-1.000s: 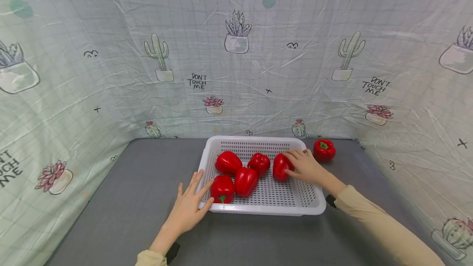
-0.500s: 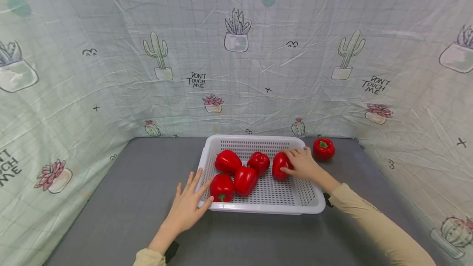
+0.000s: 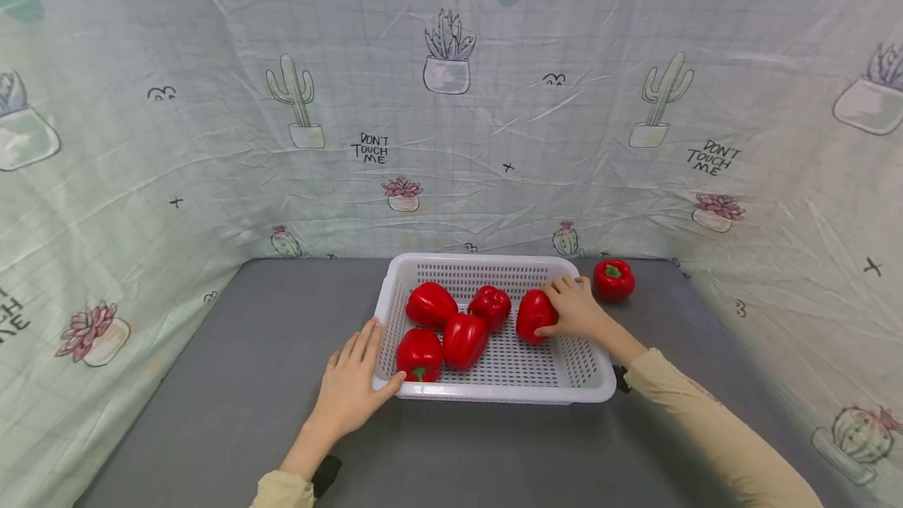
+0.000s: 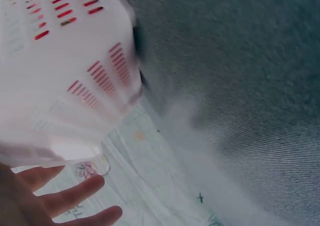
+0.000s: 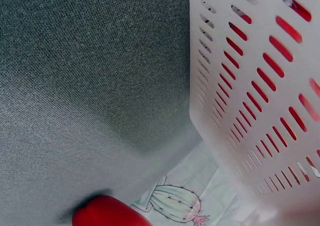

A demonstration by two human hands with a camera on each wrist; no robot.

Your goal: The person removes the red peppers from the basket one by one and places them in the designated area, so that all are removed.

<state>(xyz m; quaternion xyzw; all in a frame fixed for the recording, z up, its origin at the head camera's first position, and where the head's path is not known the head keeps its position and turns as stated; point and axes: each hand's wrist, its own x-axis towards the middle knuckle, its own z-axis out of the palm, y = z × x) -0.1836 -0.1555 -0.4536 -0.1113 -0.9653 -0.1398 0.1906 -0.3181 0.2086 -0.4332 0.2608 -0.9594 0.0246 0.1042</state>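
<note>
- A white perforated basket [image 3: 494, 390] stands on the grey worktop [image 3: 212, 382], with five red bell peppers inside it.
- The rightmost pepper in the basket [image 3: 534, 314] is grasped by the right hand [image 3: 574, 308], whose fingers are curled round its side.
- The left hand [image 3: 350, 386] rests flat against the basket's near left corner, fingers straight, steadying it.
- A sixth pepper [image 3: 613, 279] lies on the worktop just outside the basket's far right corner.
- The step in hand appears to be the handling of one pepper at the basket's right side; the next move calls for a firm hold without jostling the neighbouring peppers [image 3: 491, 306].
</note>
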